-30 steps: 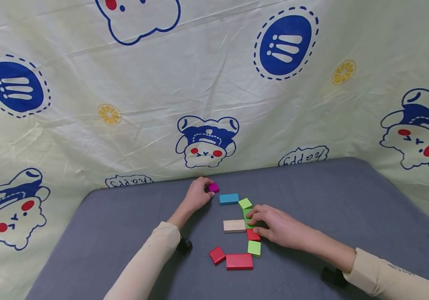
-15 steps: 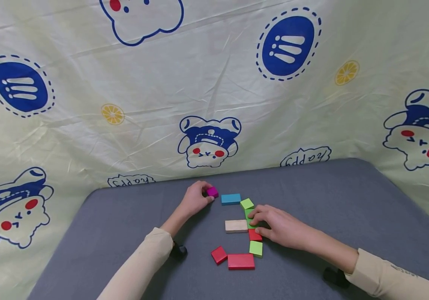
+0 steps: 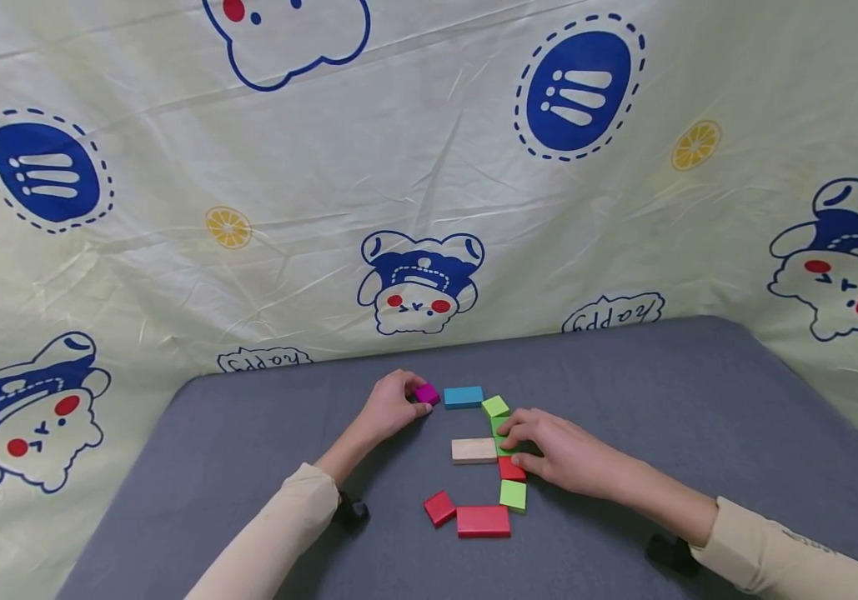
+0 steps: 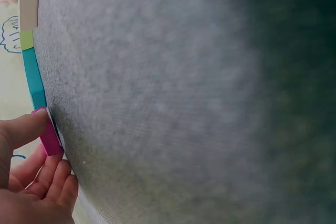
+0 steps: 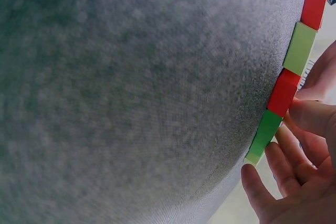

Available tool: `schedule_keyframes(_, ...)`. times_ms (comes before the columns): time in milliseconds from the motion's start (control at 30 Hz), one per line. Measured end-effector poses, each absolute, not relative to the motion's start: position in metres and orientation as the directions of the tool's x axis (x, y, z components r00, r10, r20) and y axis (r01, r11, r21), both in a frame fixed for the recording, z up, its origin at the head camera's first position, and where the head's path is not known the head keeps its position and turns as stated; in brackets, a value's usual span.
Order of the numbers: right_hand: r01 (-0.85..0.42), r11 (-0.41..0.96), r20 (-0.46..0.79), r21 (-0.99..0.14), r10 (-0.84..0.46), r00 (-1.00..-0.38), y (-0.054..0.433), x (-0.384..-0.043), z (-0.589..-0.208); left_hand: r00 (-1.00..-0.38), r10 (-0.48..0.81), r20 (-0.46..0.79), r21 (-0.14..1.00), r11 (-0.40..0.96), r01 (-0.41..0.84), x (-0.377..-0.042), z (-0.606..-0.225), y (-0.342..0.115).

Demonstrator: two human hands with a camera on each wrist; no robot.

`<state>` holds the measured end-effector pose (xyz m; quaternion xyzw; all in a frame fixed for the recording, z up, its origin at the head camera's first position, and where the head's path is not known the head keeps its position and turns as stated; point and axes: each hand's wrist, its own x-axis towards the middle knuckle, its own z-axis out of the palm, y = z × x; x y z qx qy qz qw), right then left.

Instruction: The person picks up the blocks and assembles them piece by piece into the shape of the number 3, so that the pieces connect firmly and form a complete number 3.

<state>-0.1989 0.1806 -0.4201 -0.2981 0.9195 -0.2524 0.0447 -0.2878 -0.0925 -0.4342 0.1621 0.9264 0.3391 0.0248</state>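
My left hand point(image 3: 391, 403) pinches a small magenta block point(image 3: 427, 394) between thumb and fingers, close to the left end of a blue block point(image 3: 463, 397). In the left wrist view the thumb lies on the magenta block point(image 4: 51, 137), which overlaps the end of the blue one. My right hand point(image 3: 567, 454) rests beside the column of blocks, fingers relaxed. Its fingertips reach the green blocks point(image 3: 499, 426), partly hiding them, and its thumb is at a small red block point(image 3: 511, 470). A light green block point(image 3: 496, 407) sits tilted at the column's top.
A plain wooden block point(image 3: 474, 452) extends left from the column's middle. Below the small red block lies another light green block point(image 3: 514, 496), then a long red block point(image 3: 484, 522) and a turned red block point(image 3: 439, 508). A printed curtain point(image 3: 308, 208) hangs behind the grey table point(image 3: 248, 467).
My left hand has drawn the magenta block nearer to me, from beyond the blue block down to its left end. My right hand has stayed at the column.
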Motion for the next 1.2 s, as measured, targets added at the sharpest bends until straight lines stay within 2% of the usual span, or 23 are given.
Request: schedule_keyframes(1200, -0.533, 0.700, 0.068, -0.475, -0.575, -0.815, 0.1802, -0.1993, -0.4181, -0.912, 0.404, 0.074, 0.616, 0.700, 0.360, -0.2823, -0.4378, -0.0952)
